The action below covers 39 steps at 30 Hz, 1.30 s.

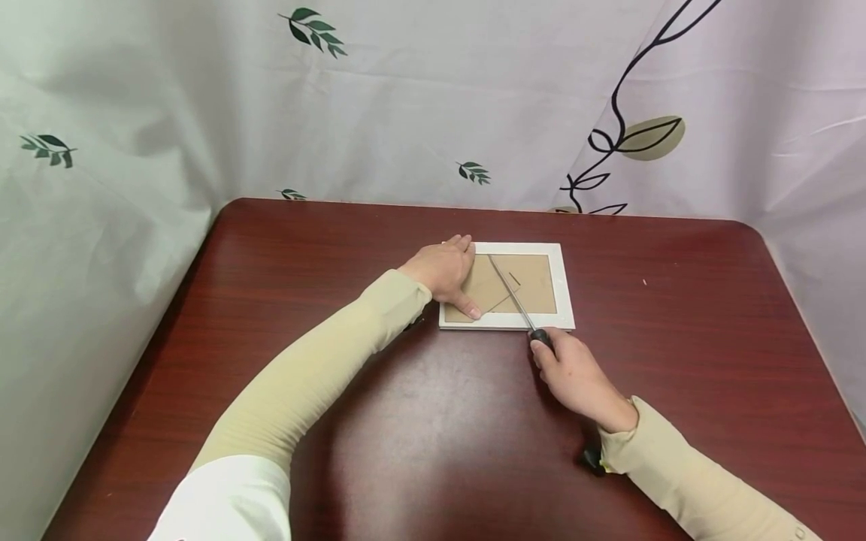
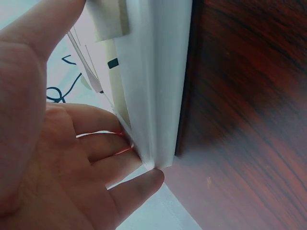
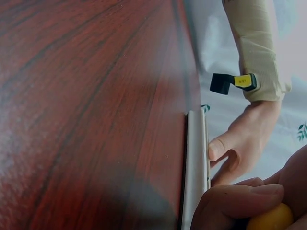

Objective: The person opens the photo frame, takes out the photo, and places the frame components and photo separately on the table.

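A white picture frame lies back side up on the table, its brown backing board showing. Across its left end rests my left hand, the thumb on the board and the fingers spread to the far edge. In the left wrist view, the fingers look nearly straight against the frame's side. My right hand grips a screwdriver by its black handle, with the metal shaft slanting over the board. Whether the tip touches the board, I cannot tell. A yellow handle end shows beneath the right fingers.
The dark red wooden table reaches to a white curtain with leaf prints at the back. A small pale speck lies right of the frame. Black wrist cameras are strapped at the cuffs.
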Tool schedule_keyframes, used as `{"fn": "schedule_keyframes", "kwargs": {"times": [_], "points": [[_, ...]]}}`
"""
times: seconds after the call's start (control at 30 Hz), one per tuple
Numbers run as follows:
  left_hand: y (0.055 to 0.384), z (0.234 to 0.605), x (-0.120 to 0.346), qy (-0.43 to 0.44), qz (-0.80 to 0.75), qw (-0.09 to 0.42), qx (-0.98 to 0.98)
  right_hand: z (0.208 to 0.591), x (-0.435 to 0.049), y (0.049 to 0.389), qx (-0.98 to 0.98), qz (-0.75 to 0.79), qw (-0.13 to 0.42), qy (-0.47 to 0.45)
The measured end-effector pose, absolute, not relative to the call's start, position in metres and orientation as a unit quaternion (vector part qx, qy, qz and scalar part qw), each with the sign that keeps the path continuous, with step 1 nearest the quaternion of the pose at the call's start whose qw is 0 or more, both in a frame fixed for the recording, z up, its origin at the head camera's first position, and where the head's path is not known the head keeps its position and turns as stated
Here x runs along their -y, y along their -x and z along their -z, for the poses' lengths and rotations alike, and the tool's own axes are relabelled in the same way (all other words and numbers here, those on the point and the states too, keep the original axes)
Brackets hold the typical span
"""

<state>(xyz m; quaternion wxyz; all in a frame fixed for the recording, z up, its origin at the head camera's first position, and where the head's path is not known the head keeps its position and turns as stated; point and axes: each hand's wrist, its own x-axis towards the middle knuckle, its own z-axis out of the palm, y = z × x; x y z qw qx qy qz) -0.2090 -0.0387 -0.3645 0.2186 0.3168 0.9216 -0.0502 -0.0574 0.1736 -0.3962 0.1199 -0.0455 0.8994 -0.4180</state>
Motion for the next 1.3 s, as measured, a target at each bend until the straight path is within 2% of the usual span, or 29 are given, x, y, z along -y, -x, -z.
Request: {"fn": "schedule_keyframes", "kwargs": {"times": [0.33,1.3], "points": [[0.2075,0.3621,0.039,-0.321,0.054,0.219,-0.92,0.3938,-0.1713,0.0559,-0.889,0.437,0.132,0.031],[0.2068,0.3613,0.0393,-0.322,0.054,0.224,-0.918,0.3951,-0.1702,0.0565,-0.889,0.44,0.121,0.031]]}}
